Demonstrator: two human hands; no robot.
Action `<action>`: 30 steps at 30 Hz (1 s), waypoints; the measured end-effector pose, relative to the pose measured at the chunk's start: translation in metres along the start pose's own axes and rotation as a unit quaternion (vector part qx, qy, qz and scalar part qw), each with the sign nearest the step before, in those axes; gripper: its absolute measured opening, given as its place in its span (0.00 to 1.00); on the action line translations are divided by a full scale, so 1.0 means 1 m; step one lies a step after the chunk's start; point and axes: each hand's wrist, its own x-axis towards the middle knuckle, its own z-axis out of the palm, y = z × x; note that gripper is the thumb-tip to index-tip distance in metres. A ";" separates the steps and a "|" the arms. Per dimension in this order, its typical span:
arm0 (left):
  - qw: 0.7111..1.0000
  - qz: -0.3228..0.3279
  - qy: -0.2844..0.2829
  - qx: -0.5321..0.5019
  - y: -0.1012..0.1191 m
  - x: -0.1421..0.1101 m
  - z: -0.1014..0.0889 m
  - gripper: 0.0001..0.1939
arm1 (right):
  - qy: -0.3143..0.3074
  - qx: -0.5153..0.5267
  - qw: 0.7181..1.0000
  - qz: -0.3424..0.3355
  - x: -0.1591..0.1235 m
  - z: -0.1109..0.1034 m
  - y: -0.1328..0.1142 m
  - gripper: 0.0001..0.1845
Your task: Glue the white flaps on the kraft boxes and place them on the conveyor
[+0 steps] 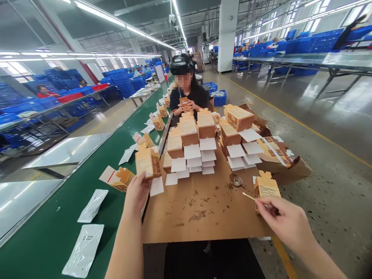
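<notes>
My left hand (138, 190) is closed on the lower side of a small brown and tan carton (144, 162), held up by the left edge of the cardboard-covered table. A white flap (157, 186) hangs below that carton. Between the fingertips of my right hand (283, 215) is a thin cotton swab (248, 196), its pale tip pointing left. Just behind this hand stands another carton (266, 185), partly hidden by the fingers. A small round clear dish (237, 181) sits left of that carton, with dark stains around it.
Stacked cartons (188, 128) with white flaps fill the table's far half. On the left, a green conveyor belt (116, 135) carries open cartons (120, 178) and silvery pouches (84, 250). A co-worker (188, 95) in a headset sits opposite, holding a carton. Torn cardboard (293, 170) juts out right.
</notes>
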 end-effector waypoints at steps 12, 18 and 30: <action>0.988 -0.108 -0.094 -0.060 -0.087 -0.130 -0.008 0.43 | -0.219 -0.217 0.951 0.001 0.104 0.043 0.022 0.21; 0.990 -0.089 -0.098 -0.052 -0.079 -0.128 0.002 0.44 | -0.202 -0.224 0.954 0.002 0.098 0.026 0.019 0.18; 0.987 -0.078 -0.140 -0.027 -0.084 -0.134 0.026 0.41 | -0.151 0.095 0.977 -0.114 -0.051 0.157 -0.056 0.16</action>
